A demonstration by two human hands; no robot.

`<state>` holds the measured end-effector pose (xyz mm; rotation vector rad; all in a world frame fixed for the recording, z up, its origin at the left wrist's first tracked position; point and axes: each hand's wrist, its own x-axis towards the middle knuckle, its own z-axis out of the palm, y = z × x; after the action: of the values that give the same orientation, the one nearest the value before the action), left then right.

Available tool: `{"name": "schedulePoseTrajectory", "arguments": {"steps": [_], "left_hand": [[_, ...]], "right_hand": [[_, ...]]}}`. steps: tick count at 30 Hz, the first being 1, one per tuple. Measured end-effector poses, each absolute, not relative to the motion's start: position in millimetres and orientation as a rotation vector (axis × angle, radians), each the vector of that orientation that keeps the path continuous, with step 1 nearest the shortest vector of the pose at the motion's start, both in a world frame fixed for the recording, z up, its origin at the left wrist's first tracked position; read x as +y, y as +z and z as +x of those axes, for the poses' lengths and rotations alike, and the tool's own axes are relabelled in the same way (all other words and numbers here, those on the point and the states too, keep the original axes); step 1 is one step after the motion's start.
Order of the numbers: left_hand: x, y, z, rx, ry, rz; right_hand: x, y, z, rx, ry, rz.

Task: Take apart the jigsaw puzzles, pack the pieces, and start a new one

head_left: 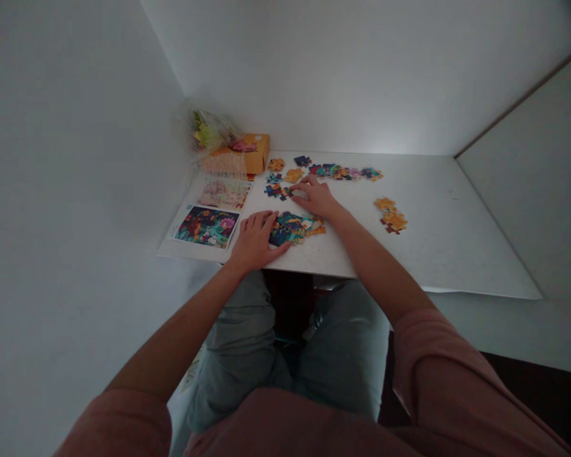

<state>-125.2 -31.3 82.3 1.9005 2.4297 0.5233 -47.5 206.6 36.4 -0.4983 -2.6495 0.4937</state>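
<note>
A partly joined patch of jigsaw puzzle (292, 227), blue-green with orange at its right end, lies near the table's front edge. My left hand (255, 241) rests at its left side, fingers stretched out and thumb spread along the near edge. Farther back, my right hand (318, 198) reaches in from the right, its thumb and forefinger closed around a small jigsaw piece (287, 192) beside a dark cluster of pieces (274, 190). Just behind that hand lie orange pieces (294, 174) and dark blue pieces (302, 161).
A row of multicoloured pieces (345, 172) runs along the back of the white table (447, 228). Orange pieces (391, 216) lie to the right. At left are a printed picture sheet (207, 226), a yellow box (257, 149) and a clear plastic bag (209, 130). Walls border the back and left.
</note>
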Motion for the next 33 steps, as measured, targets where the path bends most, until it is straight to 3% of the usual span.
{"name": "schedulePoseTrajectory", "arguments": {"steps": [19, 26, 33], "left_hand": [[-31.7, 80.7, -125.8, 2.450, 0.507, 1.904], [-33.2, 83.3, -124.1, 2.459, 0.529, 1.927], [-35.0, 87.9, -118.7, 2.475, 0.504, 1.914]], "right_hand": [[223.9, 36.1, -44.8, -2.250, 1.120, -0.393], [246.7, 62.2, 34.1, -2.129, 0.964, -0.536], [247.9, 48.2, 160.5, -2.126, 0.713, -0.998]]}}
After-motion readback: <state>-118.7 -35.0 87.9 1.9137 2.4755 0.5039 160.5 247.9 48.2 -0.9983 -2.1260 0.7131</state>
